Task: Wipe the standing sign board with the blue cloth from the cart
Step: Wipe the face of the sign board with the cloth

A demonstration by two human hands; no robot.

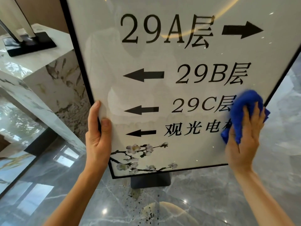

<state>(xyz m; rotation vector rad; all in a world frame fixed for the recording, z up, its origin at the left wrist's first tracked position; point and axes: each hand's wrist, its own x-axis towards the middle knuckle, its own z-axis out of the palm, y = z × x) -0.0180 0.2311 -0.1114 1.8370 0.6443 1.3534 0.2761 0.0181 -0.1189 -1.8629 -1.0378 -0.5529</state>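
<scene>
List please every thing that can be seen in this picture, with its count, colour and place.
sign board: one, white face with black frame, black text and arrows, centre, upright.
sign base: one, dark grey, on the floor under the board.
blue cloth: one, blue, on the board's lower right face, under the right hand.
marble counter: one, white with veins, left of the board.
black stand: one, black base, on the counter, upper left.
floor: grey glossy marble, bottom.
left hand: one, grips the board's left edge.
right hand: one, presses the cloth on the board.
</scene>
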